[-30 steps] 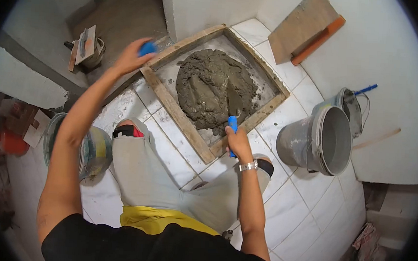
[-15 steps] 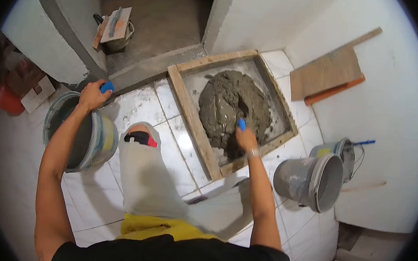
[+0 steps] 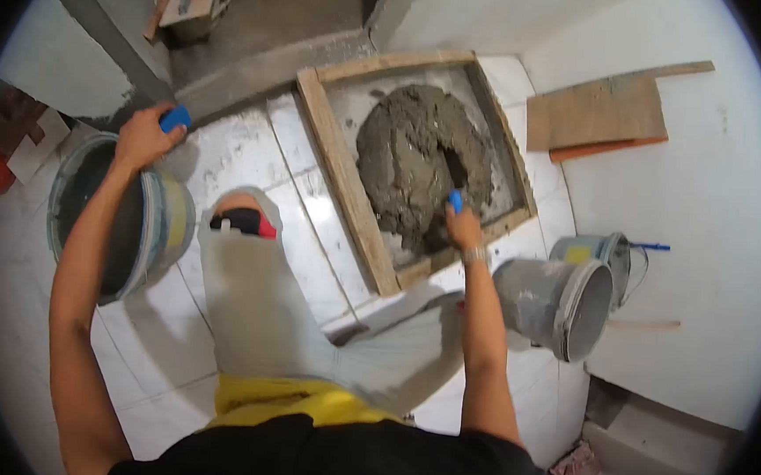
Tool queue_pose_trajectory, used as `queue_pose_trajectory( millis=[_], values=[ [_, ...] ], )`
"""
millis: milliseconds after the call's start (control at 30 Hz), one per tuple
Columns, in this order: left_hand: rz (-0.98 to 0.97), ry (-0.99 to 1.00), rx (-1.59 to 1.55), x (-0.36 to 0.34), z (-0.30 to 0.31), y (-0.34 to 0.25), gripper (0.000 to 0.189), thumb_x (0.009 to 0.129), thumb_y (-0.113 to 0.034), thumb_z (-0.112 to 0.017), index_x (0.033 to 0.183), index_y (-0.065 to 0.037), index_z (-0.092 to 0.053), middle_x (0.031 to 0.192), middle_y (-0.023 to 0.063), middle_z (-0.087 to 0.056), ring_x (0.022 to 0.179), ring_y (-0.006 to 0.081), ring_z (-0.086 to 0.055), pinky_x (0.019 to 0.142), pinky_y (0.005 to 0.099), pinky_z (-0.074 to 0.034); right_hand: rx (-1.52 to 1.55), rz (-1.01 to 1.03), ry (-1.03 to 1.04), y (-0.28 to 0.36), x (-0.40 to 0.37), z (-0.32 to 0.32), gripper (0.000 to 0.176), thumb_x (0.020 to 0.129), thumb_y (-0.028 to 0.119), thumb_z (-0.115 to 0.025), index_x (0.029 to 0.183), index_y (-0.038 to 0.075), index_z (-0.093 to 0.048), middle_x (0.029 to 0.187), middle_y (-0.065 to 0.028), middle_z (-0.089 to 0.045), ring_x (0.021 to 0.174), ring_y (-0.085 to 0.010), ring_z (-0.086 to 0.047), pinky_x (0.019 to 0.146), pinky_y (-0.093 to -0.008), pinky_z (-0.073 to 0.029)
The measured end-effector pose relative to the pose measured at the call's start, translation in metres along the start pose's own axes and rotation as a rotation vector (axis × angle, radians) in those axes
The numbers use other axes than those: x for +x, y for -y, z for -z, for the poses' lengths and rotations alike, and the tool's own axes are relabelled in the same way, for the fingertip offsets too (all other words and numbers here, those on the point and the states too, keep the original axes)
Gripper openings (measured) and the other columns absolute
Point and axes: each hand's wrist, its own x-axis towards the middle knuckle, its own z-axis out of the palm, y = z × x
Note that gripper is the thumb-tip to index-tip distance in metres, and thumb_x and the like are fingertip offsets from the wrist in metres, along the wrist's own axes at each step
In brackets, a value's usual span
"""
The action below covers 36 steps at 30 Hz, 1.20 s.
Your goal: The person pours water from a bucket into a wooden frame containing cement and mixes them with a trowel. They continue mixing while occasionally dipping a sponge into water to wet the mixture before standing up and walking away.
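Holding a broad heap of wet grey mortar (image 3: 400,151), a square wooden frame (image 3: 346,182) takes up the middle of the view; the heap lies within its four sides, with a paler base showing around it. Next in size is the large bucket (image 3: 175,214) on the person's left, its inside a dim grey – whether that is liquid, I cannot tell. On the right a grey bucket (image 3: 526,296) shows its open mouth, grey within, and close behind it is a third bucket (image 3: 574,249) with a blue stick (image 3: 658,247) reaching past its rim.

All three buckets are on the white tiled floor (image 3: 241,153), smeared with grey toward the doorway (image 3: 277,10). A pale wall (image 3: 688,259) rises on the right; a brown board (image 3: 596,116) leans against it, an orange strip (image 3: 612,149) along its lower edge.

The hands are well apart: the right hand (image 3: 463,230) is closed round a blue handle (image 3: 455,199) over the heap, where a dark shape lies just beyond – blade or hollow, I cannot tell; the left hand (image 3: 145,137), at the large bucket's far rim, grips a small blue block (image 3: 175,119)
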Motion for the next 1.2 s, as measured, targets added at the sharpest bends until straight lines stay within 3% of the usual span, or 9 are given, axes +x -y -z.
queue_pose_trajectory(
  millis=[167,233,300,367,433,533,767,1000,1200],
  values=[
    [-0.013,-0.055,-0.044,0.0,0.006,0.006,0.05,0.08,-0.037,-0.07,0.122,-0.009,-0.065,0.107,0.0221,-0.069,0.1,0.0393,-0.067,0.088,0.0455,-0.052,-0.133,-0.063,0.017,0.053,0.048,0.009,0.062,0.091,0.048,-0.055,0.123,-0.004,-0.058,0.112,-0.0315,-0.065,0.107,-0.0487,-0.062,0.094,-0.0524,-0.048],
    [0.003,-0.051,-0.065,0.004,0.005,0.001,0.05,0.08,-0.037,-0.07,0.122,-0.01,-0.065,0.107,0.022,-0.069,0.1,0.0391,-0.067,0.088,0.0454,-0.052,-0.059,0.036,0.138,0.044,0.0,0.044,0.059,0.091,0.047,-0.056,0.118,-0.006,-0.059,0.115,-0.0344,-0.062,0.107,-0.0497,-0.061,0.09,-0.0532,-0.049],
    [0.013,-0.088,-0.067,0.004,0.003,0.002,0.049,0.08,-0.038,-0.07,0.121,-0.011,-0.065,0.107,0.0218,-0.069,0.099,0.039,-0.067,0.087,0.0453,-0.052,0.04,-0.073,0.073,0.026,-0.05,0.046,0.053,0.093,0.043,-0.057,0.107,-0.008,-0.057,0.106,-0.0359,-0.063,0.099,-0.0507,-0.062,0.084,-0.0535,-0.049],
    [0.018,-0.07,-0.068,0.003,0.0,0.004,0.05,0.08,-0.038,-0.07,0.121,-0.011,-0.065,0.107,0.0215,-0.07,0.099,0.0389,-0.067,0.087,0.0453,-0.052,0.162,0.061,0.015,0.024,-0.102,0.043,0.047,0.095,0.039,-0.057,0.099,-0.008,-0.054,0.093,-0.0345,-0.064,0.089,-0.0509,-0.063,0.078,-0.0538,-0.049],
    [-0.002,-0.078,-0.067,0.006,0.003,0.001,0.05,0.08,-0.039,-0.07,0.121,-0.012,-0.065,0.107,0.0212,-0.07,0.099,0.0389,-0.067,0.087,0.0453,-0.052,0.332,-0.043,0.073,0.055,-0.139,0.025,0.046,0.095,0.038,-0.057,0.102,-0.007,-0.052,0.087,-0.0326,-0.065,0.082,-0.0493,-0.064,0.072,-0.0544,-0.049],
    [0.017,-0.051,-0.068,0.002,0.008,-0.004,0.05,0.08,-0.039,-0.07,0.121,-0.012,-0.065,0.108,0.0203,-0.069,0.1,0.0386,-0.067,0.087,0.045,-0.052,0.234,0.051,0.055,0.109,-0.168,-0.017,0.05,0.096,0.041,-0.054,0.11,-0.006,-0.049,0.089,-0.035,-0.065,0.085,-0.0533,-0.063,0.076,-0.0575,-0.049],
    [-0.014,0.016,0.018,0.003,0.002,0.004,0.051,0.079,-0.038,-0.069,0.123,-0.012,-0.064,0.115,0.0191,-0.068,0.105,0.0396,-0.065,0.091,0.0462,-0.051,0.105,0.102,0.114,0.156,-0.021,-0.06,0.056,0.093,0.045,-0.053,0.112,-0.008,-0.059,0.108,-0.0353,-0.064,0.102,-0.0509,-0.063,0.09,-0.0542,-0.05],
    [0.092,0.007,-0.035,0.009,0.012,-0.004,0.052,0.079,-0.038,-0.068,0.123,-0.011,-0.064,0.115,0.0195,-0.068,0.106,0.038,-0.065,0.091,0.0464,-0.051,0.182,0.158,0.029,0.082,-0.06,-0.056,0.06,0.092,0.051,-0.054,0.107,-0.007,-0.063,0.102,-0.0363,-0.065,0.1,-0.0488,-0.065,0.089,-0.0541,-0.051],
    [-0.002,-0.051,-0.023,0.006,0.002,0.009,0.053,0.08,-0.037,-0.069,0.124,-0.008,-0.063,0.111,0.0208,-0.069,0.102,0.0378,-0.066,0.089,0.0447,-0.052,0.042,0.087,0.062,0.135,0.007,-0.03,0.062,0.091,0.053,-0.057,0.102,-0.008,-0.066,0.102,-0.0346,-0.065,0.103,-0.0475,-0.064,0.086,-0.0515,-0.051]
  ],
)
